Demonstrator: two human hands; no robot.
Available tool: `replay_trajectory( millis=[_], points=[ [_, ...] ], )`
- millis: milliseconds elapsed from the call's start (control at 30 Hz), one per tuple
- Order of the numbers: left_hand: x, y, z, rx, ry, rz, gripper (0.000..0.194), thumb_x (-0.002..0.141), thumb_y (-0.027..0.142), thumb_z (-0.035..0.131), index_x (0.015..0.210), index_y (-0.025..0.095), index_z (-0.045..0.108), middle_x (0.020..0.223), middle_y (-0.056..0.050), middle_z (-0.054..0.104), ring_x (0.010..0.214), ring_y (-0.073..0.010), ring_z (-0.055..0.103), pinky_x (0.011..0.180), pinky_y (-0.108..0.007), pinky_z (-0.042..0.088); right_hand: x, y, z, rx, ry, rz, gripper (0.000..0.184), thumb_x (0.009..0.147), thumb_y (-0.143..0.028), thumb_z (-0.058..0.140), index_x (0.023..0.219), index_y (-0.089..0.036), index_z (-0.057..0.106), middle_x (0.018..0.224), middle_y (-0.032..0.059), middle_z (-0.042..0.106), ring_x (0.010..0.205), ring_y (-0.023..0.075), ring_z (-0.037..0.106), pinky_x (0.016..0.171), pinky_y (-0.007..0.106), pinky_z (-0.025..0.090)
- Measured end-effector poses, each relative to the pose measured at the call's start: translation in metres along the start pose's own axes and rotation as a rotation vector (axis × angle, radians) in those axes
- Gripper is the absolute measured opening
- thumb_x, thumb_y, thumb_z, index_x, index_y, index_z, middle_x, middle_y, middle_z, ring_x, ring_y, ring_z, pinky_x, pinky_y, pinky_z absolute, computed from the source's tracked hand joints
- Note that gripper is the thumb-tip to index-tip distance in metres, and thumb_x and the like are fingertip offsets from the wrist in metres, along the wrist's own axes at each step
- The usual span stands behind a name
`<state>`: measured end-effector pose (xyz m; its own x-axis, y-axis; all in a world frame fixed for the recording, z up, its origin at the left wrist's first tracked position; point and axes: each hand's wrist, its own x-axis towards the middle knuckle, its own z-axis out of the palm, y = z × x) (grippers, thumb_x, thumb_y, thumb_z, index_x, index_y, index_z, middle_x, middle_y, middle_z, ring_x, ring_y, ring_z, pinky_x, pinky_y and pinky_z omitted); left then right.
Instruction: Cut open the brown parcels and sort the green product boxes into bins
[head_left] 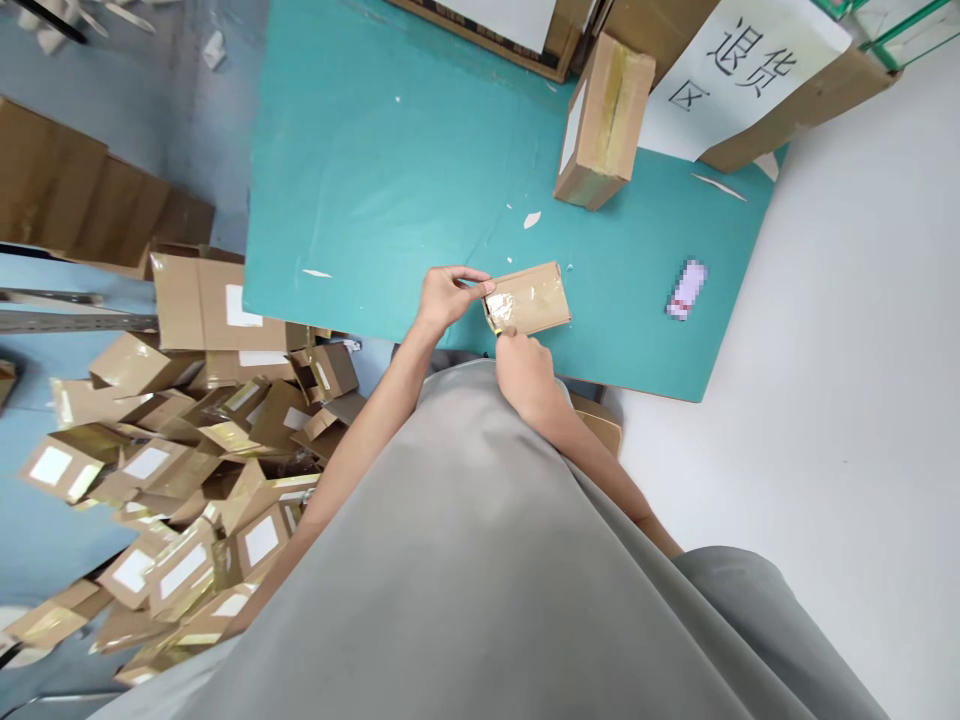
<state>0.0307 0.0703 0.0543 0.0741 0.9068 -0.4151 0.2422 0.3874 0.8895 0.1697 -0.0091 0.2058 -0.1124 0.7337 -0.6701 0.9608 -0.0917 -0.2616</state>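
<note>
A small, flat cardboard box (534, 300) with shiny clear tape lies near the front edge of the teal table. The thumb and fingers of my left hand (448, 297) are closed on its left end, at the upper corner. My right hand (526, 372) is wrapped in a fist around a box cutter (498, 332), of which only a small yellow and black part shows. Its tip is at the lower left corner of the box; the blade itself is too small to make out.
A taller taped carton (604, 120) stands at the table's back right, by a white paper sign (739, 75). A pixelated pinkish item (686, 289) lies to the right. Paper scraps dot the teal table (352, 150). Opened cartons (180, 470) are heaped on the floor at left.
</note>
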Motion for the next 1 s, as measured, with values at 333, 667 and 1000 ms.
replay_trajectory(
  millis=[333,667,1000],
  points=[
    [-0.005,-0.002,0.003,-0.001,-0.013,0.056,0.040,0.082,0.049,0.089,0.105,0.016,0.086,0.105,-0.010,0.086,0.086,-0.0224,0.075,0.082,-0.034,0.062,-0.028,0.041,-0.013,0.058,0.162,0.099,0.041,0.118,-0.028,0.046,0.152,-0.020,0.068,0.120,0.0194,0.084,0.109,0.0350,0.080,0.096,0.042,0.058],
    [-0.006,0.007,0.021,0.104,0.085,0.212,0.045,0.098,0.050,0.078,0.131,0.020,0.076,0.139,-0.015,0.076,0.132,-0.0342,0.071,0.113,-0.047,0.060,0.011,0.119,0.016,0.444,0.452,0.241,0.054,0.120,-0.055,0.040,0.152,-0.020,0.067,0.110,0.0135,0.085,0.095,0.0302,0.082,0.090,0.034,0.056],
    [-0.030,0.031,0.067,0.324,-0.334,0.582,0.029,0.102,0.049,0.075,0.124,0.032,0.082,0.160,-0.008,0.066,0.169,-0.0416,0.040,0.143,-0.071,0.013,-0.005,0.107,0.017,0.321,0.348,0.253,0.048,0.118,-0.030,0.041,0.160,-0.020,0.062,0.128,0.0149,0.084,0.113,0.0328,0.081,0.101,0.037,0.054]
  ],
)
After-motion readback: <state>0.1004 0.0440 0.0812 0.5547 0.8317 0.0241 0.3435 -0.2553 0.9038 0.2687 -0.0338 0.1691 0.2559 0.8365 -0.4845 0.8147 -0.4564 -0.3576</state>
